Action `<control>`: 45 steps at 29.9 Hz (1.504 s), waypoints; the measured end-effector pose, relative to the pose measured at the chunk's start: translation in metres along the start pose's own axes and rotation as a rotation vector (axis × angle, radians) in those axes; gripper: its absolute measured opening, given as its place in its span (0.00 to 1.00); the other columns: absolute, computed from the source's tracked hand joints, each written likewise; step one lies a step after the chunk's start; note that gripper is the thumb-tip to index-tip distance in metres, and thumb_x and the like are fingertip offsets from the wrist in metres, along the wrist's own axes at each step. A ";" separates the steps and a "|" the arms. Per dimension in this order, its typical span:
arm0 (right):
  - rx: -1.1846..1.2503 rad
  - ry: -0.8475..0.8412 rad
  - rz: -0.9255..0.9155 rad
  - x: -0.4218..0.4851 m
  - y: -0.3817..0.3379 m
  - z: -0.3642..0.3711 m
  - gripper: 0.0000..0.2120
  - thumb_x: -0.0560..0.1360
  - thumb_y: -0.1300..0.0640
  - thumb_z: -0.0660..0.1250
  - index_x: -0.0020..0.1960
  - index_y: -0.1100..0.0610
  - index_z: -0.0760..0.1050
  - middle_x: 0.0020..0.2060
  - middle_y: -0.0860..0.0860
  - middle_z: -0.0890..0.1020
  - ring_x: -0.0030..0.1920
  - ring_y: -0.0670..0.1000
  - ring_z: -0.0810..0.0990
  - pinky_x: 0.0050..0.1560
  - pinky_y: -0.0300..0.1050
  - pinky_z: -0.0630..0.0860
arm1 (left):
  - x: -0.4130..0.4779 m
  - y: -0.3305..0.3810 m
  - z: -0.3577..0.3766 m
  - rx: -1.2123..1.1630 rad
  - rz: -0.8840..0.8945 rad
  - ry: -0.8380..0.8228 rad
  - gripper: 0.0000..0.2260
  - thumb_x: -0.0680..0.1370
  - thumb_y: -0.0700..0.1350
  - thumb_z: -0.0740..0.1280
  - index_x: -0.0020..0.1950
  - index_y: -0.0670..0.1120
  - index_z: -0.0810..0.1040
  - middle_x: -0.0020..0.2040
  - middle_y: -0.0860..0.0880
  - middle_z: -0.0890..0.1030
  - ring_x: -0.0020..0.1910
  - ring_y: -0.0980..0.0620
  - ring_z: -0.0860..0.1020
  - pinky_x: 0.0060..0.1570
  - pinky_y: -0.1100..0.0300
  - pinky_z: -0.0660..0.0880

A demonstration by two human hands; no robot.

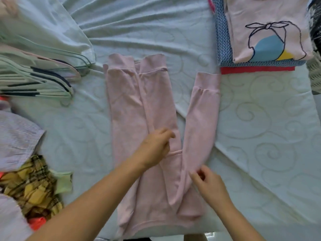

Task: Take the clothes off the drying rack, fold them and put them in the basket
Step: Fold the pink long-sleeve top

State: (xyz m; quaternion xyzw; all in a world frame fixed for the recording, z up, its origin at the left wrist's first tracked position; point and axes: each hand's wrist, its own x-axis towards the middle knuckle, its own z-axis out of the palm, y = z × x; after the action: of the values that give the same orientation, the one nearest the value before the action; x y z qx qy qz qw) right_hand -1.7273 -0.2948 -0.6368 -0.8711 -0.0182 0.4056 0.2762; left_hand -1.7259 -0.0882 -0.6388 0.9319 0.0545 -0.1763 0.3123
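Observation:
A pale pink long-sleeved top [132,108] lies flat on the bed, its left part folded inward with one sleeve laid along it. The other sleeve [201,110] stretches up and to the right, its cuff near the folded pile. My left hand [154,146] rests on the middle of the top with its fingers curled, pressing the fabric down. My right hand [208,183] pinches the base of the right sleeve near the shoulder.
A stack of folded clothes [260,49] sits at the upper right, a pink printed shirt on top. Pale green hangers [40,75] lie at the left. A heap of unfolded clothes [26,171] fills the lower left. A woven basket edge [315,73] shows at the far right.

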 end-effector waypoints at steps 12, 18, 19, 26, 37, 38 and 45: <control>-0.167 0.417 0.059 0.143 -0.091 -0.032 0.10 0.77 0.55 0.59 0.43 0.61 0.72 0.51 0.63 0.77 0.51 0.61 0.75 0.45 0.48 0.67 | -0.041 -0.009 0.036 -0.087 -0.067 0.040 0.10 0.73 0.45 0.64 0.50 0.41 0.77 0.49 0.41 0.79 0.50 0.41 0.75 0.48 0.54 0.64; 1.183 0.136 0.047 0.096 -0.107 -0.072 0.05 0.63 0.64 0.66 0.39 0.58 0.75 0.28 0.50 0.79 0.33 0.48 0.78 0.31 0.35 0.75 | -0.076 -0.036 0.041 -0.414 -0.106 0.099 0.16 0.67 0.55 0.58 0.40 0.43 0.71 0.41 0.42 0.76 0.41 0.43 0.73 0.39 0.58 0.61; 1.290 0.047 0.053 0.088 -0.117 -0.079 0.08 0.58 0.61 0.68 0.37 0.57 0.78 0.28 0.49 0.80 0.31 0.46 0.80 0.31 0.34 0.76 | -0.079 -0.038 0.040 -0.453 -0.119 0.091 0.13 0.68 0.54 0.61 0.41 0.45 0.69 0.40 0.45 0.75 0.41 0.45 0.71 0.39 0.59 0.61; 0.968 -0.241 -0.070 0.089 -0.200 -0.070 0.11 0.76 0.58 0.60 0.44 0.56 0.81 0.33 0.49 0.84 0.36 0.45 0.83 0.37 0.38 0.80 | -0.078 -0.047 0.036 -1.040 -0.335 -0.005 0.16 0.64 0.53 0.71 0.47 0.45 0.79 0.40 0.56 0.82 0.39 0.63 0.75 0.43 0.64 0.73; 0.787 -0.055 -0.071 0.180 -0.176 -0.027 0.04 0.78 0.58 0.62 0.44 0.56 0.73 0.34 0.48 0.79 0.34 0.45 0.77 0.35 0.36 0.74 | -0.067 -0.058 0.040 -1.200 -0.544 0.219 0.06 0.67 0.49 0.65 0.33 0.48 0.72 0.25 0.59 0.73 0.27 0.64 0.67 0.31 0.66 0.64; 0.760 -0.052 -0.085 0.167 -0.156 -0.024 0.05 0.78 0.58 0.63 0.43 0.57 0.73 0.32 0.47 0.80 0.35 0.45 0.78 0.36 0.36 0.74 | -0.068 -0.057 0.040 -1.196 -0.539 0.230 0.07 0.68 0.49 0.65 0.33 0.48 0.72 0.25 0.60 0.73 0.27 0.64 0.66 0.31 0.66 0.64; 0.444 -0.198 0.096 0.035 -0.023 0.001 0.28 0.59 0.38 0.76 0.48 0.58 0.78 0.40 0.50 0.83 0.34 0.41 0.77 0.33 0.32 0.72 | -0.077 -0.047 0.028 -1.450 -0.564 0.261 0.02 0.76 0.36 0.65 0.44 0.41 0.76 0.40 0.47 0.79 0.38 0.56 0.76 0.41 0.67 0.73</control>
State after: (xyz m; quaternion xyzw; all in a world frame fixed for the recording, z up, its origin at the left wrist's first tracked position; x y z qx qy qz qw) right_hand -1.7001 -0.2658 -0.6506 -0.7450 0.0857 0.4955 0.4383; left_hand -1.8161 -0.0673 -0.6582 0.4601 0.4264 -0.0586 0.7765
